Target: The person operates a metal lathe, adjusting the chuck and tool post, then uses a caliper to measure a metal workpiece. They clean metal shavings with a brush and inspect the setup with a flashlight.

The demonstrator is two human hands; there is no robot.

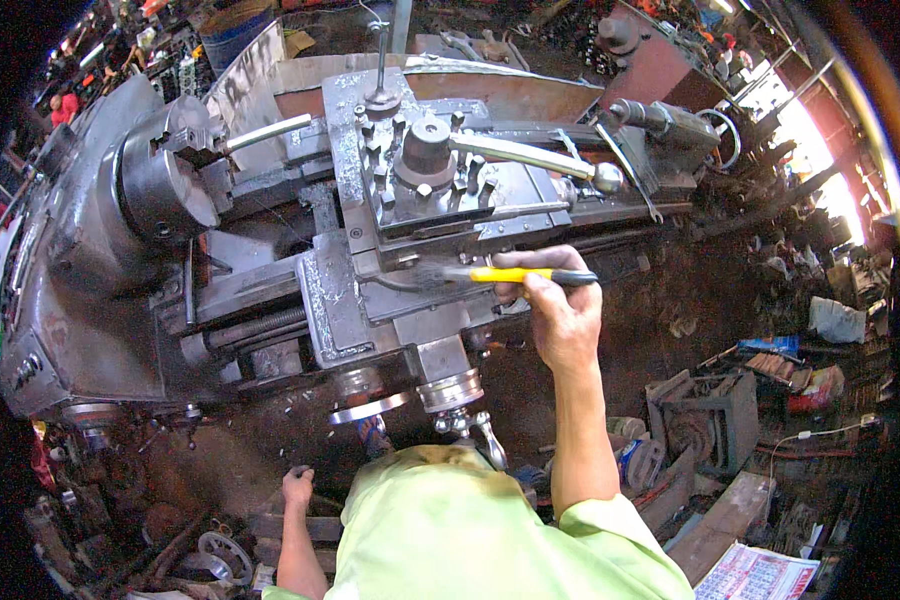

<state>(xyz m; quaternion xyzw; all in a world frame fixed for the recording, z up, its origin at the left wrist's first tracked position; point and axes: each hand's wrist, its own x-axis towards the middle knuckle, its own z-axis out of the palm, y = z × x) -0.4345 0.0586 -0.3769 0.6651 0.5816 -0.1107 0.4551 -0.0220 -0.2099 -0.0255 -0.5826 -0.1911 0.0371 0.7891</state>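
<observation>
My right hand (560,310) grips a brush (510,275) by its yellow and black handle. The dark bristles look blurred and sit over the cross slide (410,300) of a metal lathe, just in front of the tool post (426,150). Shiny metal chips (320,290) lie along the left edge of the slide, and more dot the top around the tool post. Down at the lower left, away from the machine, my left hand (297,485) is closed with its fingers curled; nothing shows in it.
The lathe chuck (165,180) with a metal bar (270,132) stands at left, the tailstock (670,125) at far right. A ball-ended lever (540,158) juts right from the tool post. Handwheels (370,408) and a crank (485,440) stick out close to my body.
</observation>
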